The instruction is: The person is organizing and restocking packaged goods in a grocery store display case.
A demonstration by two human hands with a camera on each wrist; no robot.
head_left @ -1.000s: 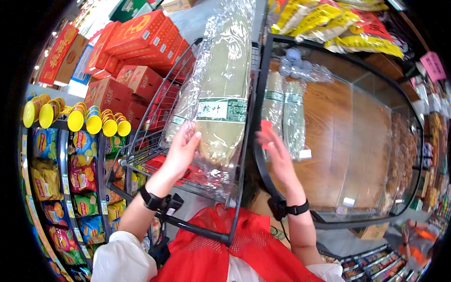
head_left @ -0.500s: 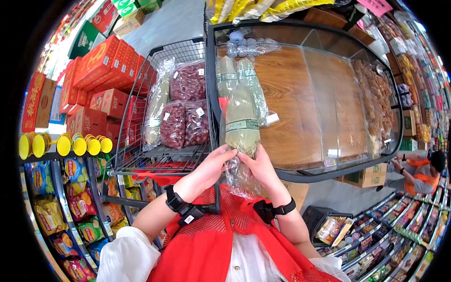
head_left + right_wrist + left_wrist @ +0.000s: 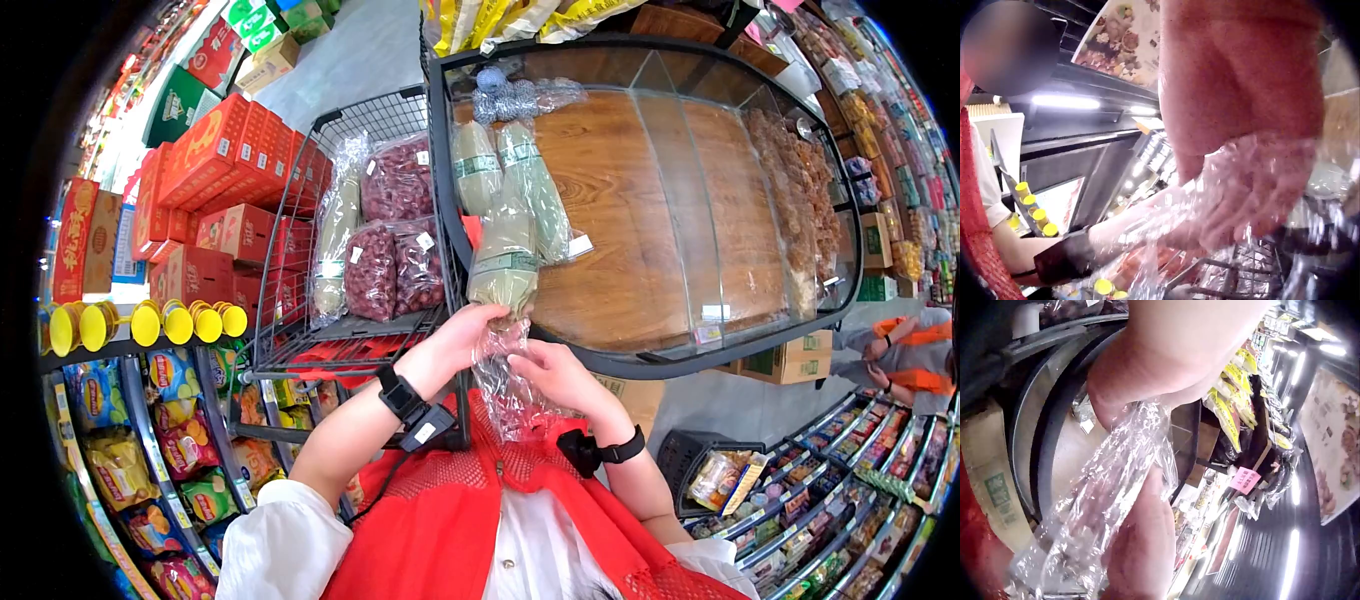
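A long clear plastic pack of zongzi leaves [image 3: 505, 250], banded with a green-and-white label, leans over the near left rim of the display bin. My left hand [image 3: 462, 338] grips the pack's bunched neck just below the leaves. Beside it, my right hand [image 3: 565, 378] holds the loose plastic end with bent fingers. In the left wrist view the crumpled plastic [image 3: 1107, 481] hangs between both hands. Clear film lies across the right hand's fingers [image 3: 1260, 206] in the right wrist view. Two similar leaf packs [image 3: 535, 190] lie inside the bin.
A wire shopping cart [image 3: 345, 340] at the left carries bags of dark red dates [image 3: 395, 180] and another leaf pack [image 3: 338, 230]. The wood-floored display bin [image 3: 620, 250] has a black rim and clear dividers. Red boxes [image 3: 210, 170] and snack shelves stand farther left; a person crouches at right.
The leaf pack went from above the cart to the bin's left edge. Both hands came together at its plastic end; the left now grips the neck, and the right has slid slightly down the loose plastic.
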